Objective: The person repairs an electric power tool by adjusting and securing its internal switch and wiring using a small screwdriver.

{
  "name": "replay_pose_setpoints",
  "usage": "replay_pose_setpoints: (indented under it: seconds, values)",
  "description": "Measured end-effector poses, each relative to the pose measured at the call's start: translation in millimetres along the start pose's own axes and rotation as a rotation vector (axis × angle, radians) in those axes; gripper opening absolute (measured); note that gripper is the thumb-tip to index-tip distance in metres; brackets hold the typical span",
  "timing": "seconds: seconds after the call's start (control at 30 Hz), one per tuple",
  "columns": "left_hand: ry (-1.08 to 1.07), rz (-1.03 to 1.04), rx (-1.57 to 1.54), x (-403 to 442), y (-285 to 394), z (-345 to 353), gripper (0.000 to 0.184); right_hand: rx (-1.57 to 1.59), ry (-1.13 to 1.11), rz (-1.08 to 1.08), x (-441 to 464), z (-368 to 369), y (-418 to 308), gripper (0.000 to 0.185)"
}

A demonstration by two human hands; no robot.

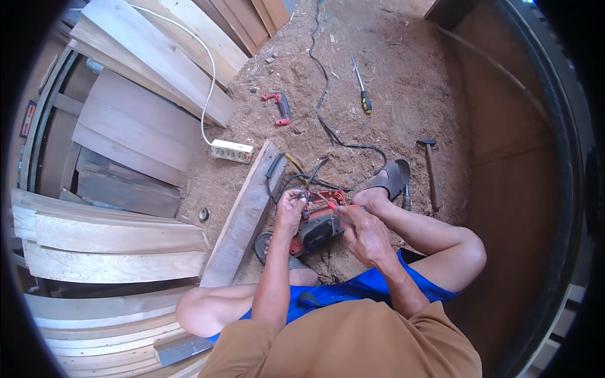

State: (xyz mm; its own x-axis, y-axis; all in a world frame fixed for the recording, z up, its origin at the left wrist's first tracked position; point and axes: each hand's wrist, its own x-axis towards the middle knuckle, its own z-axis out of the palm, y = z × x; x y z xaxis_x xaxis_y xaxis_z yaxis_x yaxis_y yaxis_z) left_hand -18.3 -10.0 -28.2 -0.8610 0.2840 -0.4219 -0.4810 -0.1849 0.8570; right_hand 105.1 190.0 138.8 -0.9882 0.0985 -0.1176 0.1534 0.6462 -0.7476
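Between my feet lies an opened power tool (318, 232) with a red and black body, its inside partly exposed. My left hand (290, 211) is closed in a pinch at its upper left side, on what looks like a wire (307, 186); the exact grip is too small to make out. My right hand (367, 236) is wrapped round a red-handled screwdriver (332, 205), its thin shaft pointing toward my left fingertips. Black cable (277, 170) loops just beyond the tool. A detached red and black handle piece (282, 108) lies on the ground farther ahead.
A white power strip (232, 151) sits beside a wooden plank (242, 217). Stacked boards (120, 246) fill the left. Ahead lies a yellow-black screwdriver (363, 91); a hammer (432, 173) lies right. A tape roll (203, 215) rests on the sawdust. A dark panel (513, 189) bounds the right.
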Motion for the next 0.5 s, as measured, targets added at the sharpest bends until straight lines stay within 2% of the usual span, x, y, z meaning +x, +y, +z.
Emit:
replay_pose_setpoints:
  seconds: [0.17, 0.33, 0.43, 0.5]
  values:
    - [-0.017, -0.032, -0.082, 7, 5, 5, 0.024, 0.005, 0.004, 0.000, 7, 21, 9, 0.039]
    - [-0.071, -0.020, -0.161, 14, -1, 6, 0.020, 0.041, 0.089, -0.106, 7, 40, 21, 0.040]
    - [-0.075, -0.049, -0.123, 12, 3, 7, 0.020, 0.070, 0.018, -0.001, 6, 35, 15, 0.039]
    - [-0.079, -0.045, -0.139, 11, 5, 10, 0.021, 0.060, 0.042, -0.034, 7, 37, 17, 0.040]
